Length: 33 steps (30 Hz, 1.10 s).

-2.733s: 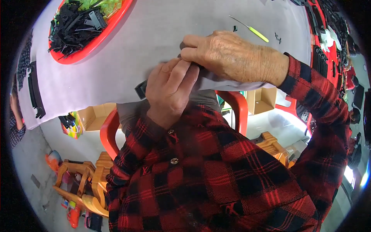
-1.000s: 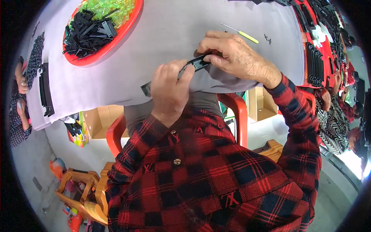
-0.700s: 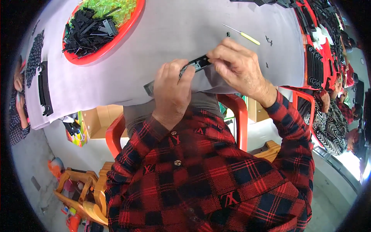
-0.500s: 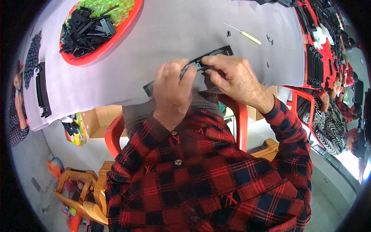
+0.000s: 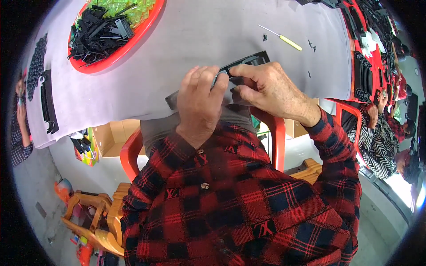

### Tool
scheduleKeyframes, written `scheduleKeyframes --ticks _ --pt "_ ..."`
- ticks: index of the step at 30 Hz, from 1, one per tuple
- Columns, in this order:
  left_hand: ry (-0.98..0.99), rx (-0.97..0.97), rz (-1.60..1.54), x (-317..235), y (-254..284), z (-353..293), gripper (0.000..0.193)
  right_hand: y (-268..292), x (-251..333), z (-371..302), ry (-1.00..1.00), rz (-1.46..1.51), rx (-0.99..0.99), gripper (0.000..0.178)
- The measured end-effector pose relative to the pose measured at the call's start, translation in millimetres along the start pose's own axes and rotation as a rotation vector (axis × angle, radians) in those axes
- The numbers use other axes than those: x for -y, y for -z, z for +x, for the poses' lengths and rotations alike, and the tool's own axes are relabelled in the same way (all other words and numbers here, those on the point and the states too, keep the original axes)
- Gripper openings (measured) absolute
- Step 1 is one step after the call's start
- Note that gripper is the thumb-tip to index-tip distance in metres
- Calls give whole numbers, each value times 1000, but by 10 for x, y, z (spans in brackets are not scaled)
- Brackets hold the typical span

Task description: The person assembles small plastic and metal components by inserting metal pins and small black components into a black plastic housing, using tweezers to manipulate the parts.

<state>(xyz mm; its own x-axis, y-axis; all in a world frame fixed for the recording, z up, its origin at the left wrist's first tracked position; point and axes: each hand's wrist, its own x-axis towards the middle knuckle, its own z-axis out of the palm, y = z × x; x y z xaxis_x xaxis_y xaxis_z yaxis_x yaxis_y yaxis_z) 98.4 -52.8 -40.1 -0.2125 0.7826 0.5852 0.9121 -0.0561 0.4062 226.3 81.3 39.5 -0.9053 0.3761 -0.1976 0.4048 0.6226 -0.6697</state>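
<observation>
A long black plastic frame [image 5: 249, 60] lies slantwise at the near edge of the table, its far end pointing up to the right. My left hand [image 5: 202, 95] is closed over its left half, fingers curled round it and covering much of it. My right hand [image 5: 270, 91] is bent over the frame's middle, index fingertip pressing on it near my left thumb. The right thumb sits a little apart below the index finger. Whether a small part is pinched between the fingertips is hidden.
A red tray [image 5: 148, 33] of black plastic parts [image 5: 100, 37] and yellow-green clear pieces [image 5: 126, 9] stands at the far left. A yellow-handled screwdriver [image 5: 290, 43] and small black bits [image 5: 312, 46] lie right. Stacked black frames [image 5: 362, 75] and co-workers are farther right.
My right hand has shifted slightly, its index fingertip moving a little left along the frame and its thumb dropping slightly. The left hand stays on the frame.
</observation>
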Motion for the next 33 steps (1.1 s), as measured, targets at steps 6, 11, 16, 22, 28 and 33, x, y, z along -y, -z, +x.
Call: scheduleKeyframes --ticks 6,11,16,22,28,33 --pt "3 7 -27 -3 4 -17 30 36 -132 114 -96 235 -221 16" --pt "-24 -12 48 21 -25 -34 31 100 -173 287 -40 -6 -242 14" --pt "-12 -9 56 -8 -26 -9 29 125 -333 442 -93 -65 -3 18" --pt "28 6 19 -25 7 5 30 144 -323 535 -193 136 175 22" --pt "-13 -24 27 -1 -33 19 28 174 -328 551 -204 108 189 26" --pt "-47 -44 19 4 -43 24 29 201 -301 566 -180 38 212 25"
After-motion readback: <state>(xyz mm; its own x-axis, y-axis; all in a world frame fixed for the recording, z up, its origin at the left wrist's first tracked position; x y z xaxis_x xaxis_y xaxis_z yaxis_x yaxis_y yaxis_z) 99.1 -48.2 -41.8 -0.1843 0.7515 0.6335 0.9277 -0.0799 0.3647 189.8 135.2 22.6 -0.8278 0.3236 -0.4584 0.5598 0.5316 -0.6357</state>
